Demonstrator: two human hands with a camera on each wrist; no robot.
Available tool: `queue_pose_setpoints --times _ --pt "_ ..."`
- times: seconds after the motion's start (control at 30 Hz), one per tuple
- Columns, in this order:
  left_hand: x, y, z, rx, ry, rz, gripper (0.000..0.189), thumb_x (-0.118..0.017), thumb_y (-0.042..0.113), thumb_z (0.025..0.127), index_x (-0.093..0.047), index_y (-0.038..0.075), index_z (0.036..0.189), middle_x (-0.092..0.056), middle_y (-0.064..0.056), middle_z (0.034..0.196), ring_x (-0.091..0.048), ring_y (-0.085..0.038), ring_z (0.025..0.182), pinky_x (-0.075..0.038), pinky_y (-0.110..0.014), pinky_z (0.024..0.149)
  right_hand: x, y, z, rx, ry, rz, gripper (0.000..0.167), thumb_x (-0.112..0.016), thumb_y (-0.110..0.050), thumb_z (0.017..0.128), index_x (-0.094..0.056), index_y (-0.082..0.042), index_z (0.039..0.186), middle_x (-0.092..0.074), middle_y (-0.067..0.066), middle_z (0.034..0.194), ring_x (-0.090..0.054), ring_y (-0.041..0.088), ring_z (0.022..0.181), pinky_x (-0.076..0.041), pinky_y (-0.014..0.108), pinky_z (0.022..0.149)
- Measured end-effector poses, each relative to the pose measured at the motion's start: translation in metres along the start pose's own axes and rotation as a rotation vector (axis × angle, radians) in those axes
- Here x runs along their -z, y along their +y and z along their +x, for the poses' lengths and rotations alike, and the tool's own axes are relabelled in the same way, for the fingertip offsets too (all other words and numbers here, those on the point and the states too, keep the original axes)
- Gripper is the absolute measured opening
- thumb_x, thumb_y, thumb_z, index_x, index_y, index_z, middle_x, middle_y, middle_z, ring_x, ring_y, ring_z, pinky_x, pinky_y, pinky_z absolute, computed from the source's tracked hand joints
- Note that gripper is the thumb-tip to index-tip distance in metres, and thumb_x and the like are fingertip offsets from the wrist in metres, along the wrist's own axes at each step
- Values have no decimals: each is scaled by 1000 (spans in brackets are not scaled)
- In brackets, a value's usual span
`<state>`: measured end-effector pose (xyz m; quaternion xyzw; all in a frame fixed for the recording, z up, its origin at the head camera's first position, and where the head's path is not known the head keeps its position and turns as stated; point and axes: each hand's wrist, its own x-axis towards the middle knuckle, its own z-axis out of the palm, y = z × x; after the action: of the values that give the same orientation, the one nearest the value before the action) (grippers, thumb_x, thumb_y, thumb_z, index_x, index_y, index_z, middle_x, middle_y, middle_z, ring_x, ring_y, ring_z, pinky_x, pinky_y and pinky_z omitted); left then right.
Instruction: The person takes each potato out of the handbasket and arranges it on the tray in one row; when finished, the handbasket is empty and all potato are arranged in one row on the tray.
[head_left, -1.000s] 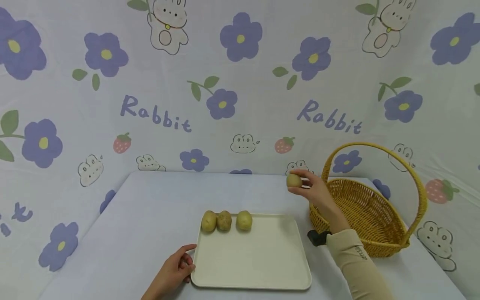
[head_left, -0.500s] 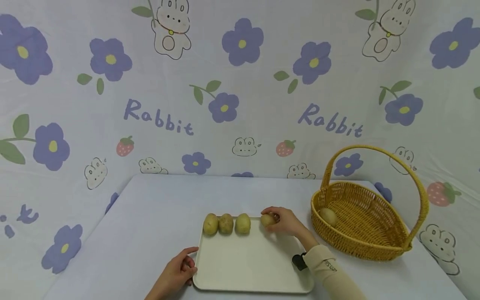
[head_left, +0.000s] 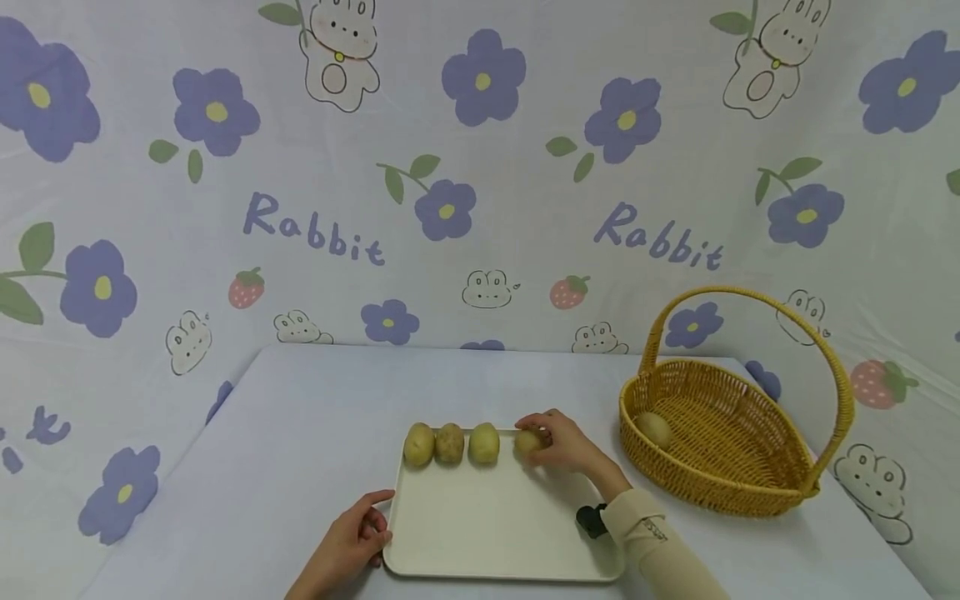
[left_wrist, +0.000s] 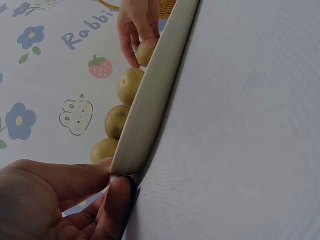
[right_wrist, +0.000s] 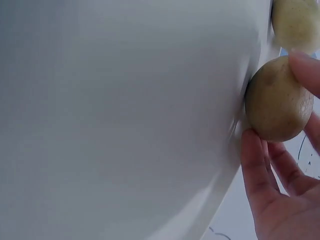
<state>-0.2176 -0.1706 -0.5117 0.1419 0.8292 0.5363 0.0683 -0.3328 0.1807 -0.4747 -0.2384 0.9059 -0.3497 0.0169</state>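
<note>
Three potatoes stand in a row along the far edge of a cream tray (head_left: pixel 502 525): one at the left corner (head_left: pixel 419 445), a browner potato (head_left: pixel 450 443) beside it, then a yellow potato (head_left: pixel 484 443). To their right, my right hand (head_left: pixel 558 442) holds another potato (right_wrist: pixel 280 100) at the tray's far edge, thumb on one side and fingers on the other. A small gap separates it from the yellow one. My left hand (head_left: pixel 348 533) pinches the tray's left rim between thumb and fingers, which the left wrist view shows close up.
A woven basket (head_left: pixel 720 492) with a tall handle stands right of the tray, a single potato (head_left: pixel 654 430) lying inside its left end. A white cloth covers the table (head_left: pixel 300 417), and a patterned curtain (head_left: pixel 480 167) hangs behind it.
My right hand has come down and left from beside the basket, bringing its potato to the tray's far edge, and then slightly further left. The left hand has stayed on the rim.
</note>
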Motion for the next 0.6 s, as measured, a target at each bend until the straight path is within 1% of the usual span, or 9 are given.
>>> queue_pose_setpoints --times 0.1,0.17,0.37,0.6 --pt "0 -2 0 -1 -1 4 50 -61 -1 85 -43 -4 132 -50 -6 85 -51 -8 57 -51 -25 50 -1 2 0 31 13 -17 52 -77 -5 71 -58 -2 119 -54 14 103 -50 20 86 -43 30 75" --pt "-1 -2 0 -3 0 7 49 -61 -1 85 -44 -4 131 -50 -6 85 -51 -8 57 -51 -25 50 -2 2 1 37 21 -14 55 -78 -5 70 -57 0 120 -55 15 103 -50 21 86 -44 30 75" --pt "-2 -2 1 4 -2 13 49 -61 -1 86 -44 -3 131 -50 -6 85 -51 -9 56 -51 -25 51 -3 0 1 29 7 9 59 -78 -7 71 -53 1 124 -54 19 109 -53 26 92 -48 38 80" --pt "-2 -1 0 -8 2 8 49 -61 -1 86 -44 -4 131 -50 -6 84 -51 -8 56 -51 -25 50 -2 -2 -1 35 4 18 61 -79 -9 72 -50 3 125 -51 22 113 -55 28 92 -47 39 79"
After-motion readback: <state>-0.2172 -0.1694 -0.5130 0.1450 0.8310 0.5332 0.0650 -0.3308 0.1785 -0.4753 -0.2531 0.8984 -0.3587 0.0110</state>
